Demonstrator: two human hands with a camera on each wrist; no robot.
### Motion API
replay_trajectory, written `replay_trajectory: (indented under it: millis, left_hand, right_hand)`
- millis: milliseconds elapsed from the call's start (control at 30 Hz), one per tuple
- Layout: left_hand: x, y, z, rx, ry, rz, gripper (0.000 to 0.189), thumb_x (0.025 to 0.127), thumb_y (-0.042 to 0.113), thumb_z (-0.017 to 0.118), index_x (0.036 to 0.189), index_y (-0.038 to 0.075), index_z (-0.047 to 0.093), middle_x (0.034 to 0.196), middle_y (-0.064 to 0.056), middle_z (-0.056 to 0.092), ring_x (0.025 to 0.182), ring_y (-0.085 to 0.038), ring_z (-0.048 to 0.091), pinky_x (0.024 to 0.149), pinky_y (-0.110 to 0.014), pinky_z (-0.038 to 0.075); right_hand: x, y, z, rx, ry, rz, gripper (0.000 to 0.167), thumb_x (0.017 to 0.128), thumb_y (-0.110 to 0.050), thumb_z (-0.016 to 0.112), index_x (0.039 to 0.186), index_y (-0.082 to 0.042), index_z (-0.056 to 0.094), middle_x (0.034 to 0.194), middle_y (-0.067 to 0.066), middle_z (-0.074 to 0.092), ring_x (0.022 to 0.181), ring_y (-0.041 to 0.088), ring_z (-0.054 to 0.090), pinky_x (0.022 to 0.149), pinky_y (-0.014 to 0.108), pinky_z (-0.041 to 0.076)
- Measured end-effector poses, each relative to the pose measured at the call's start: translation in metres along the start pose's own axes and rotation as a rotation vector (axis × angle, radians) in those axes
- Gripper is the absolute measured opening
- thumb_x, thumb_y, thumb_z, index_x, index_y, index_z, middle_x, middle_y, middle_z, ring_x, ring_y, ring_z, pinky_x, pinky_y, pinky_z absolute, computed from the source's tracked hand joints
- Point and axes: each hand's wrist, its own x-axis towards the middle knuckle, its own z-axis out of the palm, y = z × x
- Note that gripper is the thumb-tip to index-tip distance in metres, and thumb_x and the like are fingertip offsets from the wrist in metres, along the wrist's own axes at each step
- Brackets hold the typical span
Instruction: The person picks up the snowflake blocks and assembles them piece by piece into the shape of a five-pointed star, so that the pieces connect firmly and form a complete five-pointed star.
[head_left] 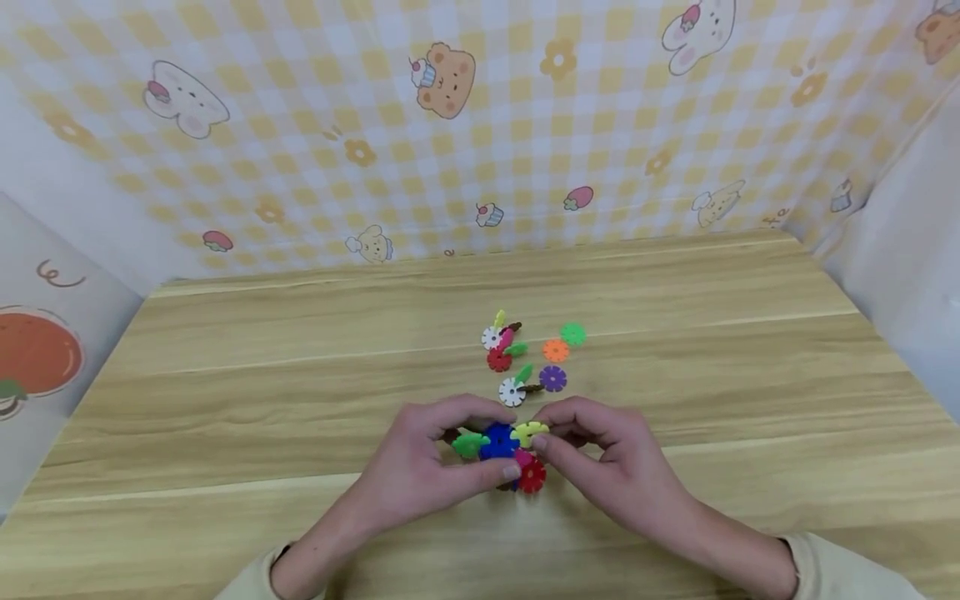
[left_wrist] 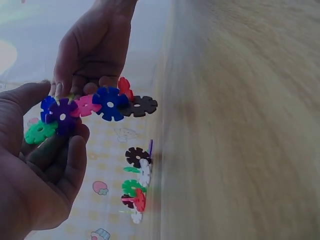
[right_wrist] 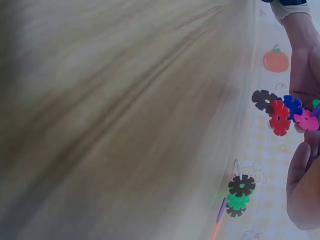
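Between both hands, above the table, is a joined cluster of notched plastic snowflake discs. In the head view it shows a blue disc, a green disc, a red disc and some pink. My left hand holds the cluster from the left, thumb in front and fingers behind. A yellow disc stands at the blue disc's right side, pinched by my right hand. From the left wrist, a purple disc, a pink disc and a dark disc also appear in the cluster. My palms hide part of it.
Beyond the hands lie a loose purple disc, an orange disc and a green disc. Left of them are two joined groups, one with a white disc, the other with a red disc. A patterned cloth stands behind the wooden table.
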Motion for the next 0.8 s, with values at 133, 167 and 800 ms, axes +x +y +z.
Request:
replay_trajectory:
  millis: [133, 167, 800]
  left_hand:
    - [0.0025, 0.0008, 0.0030, -0.005, -0.030, 0.033, 0.031, 0.091, 0.019, 0.080, 0.120, 0.020, 0.071, 0.116, 0.007, 0.075, 0.101, -0.011, 0.072, 0.086, -0.034, 0.059]
    - [0.0031, 0.0009, 0.0034, -0.002, -0.032, 0.042, 0.029, 0.091, 0.019, 0.079, 0.119, 0.020, 0.072, 0.115, 0.007, 0.075, 0.101, -0.011, 0.072, 0.086, -0.034, 0.059]
    - [0.0034, 0.0018, 0.0036, 0.124, 0.024, 0.088, 0.032, 0.091, 0.011, 0.076, 0.122, 0.018, 0.069, 0.107, 0.008, 0.075, 0.092, -0.006, 0.067, 0.079, -0.030, 0.058]
  right_hand:
    - [0.0031, -0.0020, 0.0028, 0.014, 0.018, -0.020, 0.023, 0.094, 0.003, 0.069, 0.110, -0.014, 0.070, 0.090, -0.002, 0.076, 0.075, 0.013, 0.070, 0.061, 0.029, 0.057]
    - [0.0042, -0.0026, 0.0031, 0.014, 0.024, -0.020, 0.023, 0.093, 0.003, 0.070, 0.109, -0.014, 0.069, 0.089, -0.003, 0.076, 0.074, 0.013, 0.069, 0.061, 0.028, 0.056]
    - [0.0092, -0.0067, 0.0088, 0.046, 0.077, -0.011, 0.019, 0.094, 0.004, 0.069, 0.102, -0.013, 0.072, 0.088, 0.000, 0.076, 0.069, 0.017, 0.069, 0.060, 0.030, 0.058]
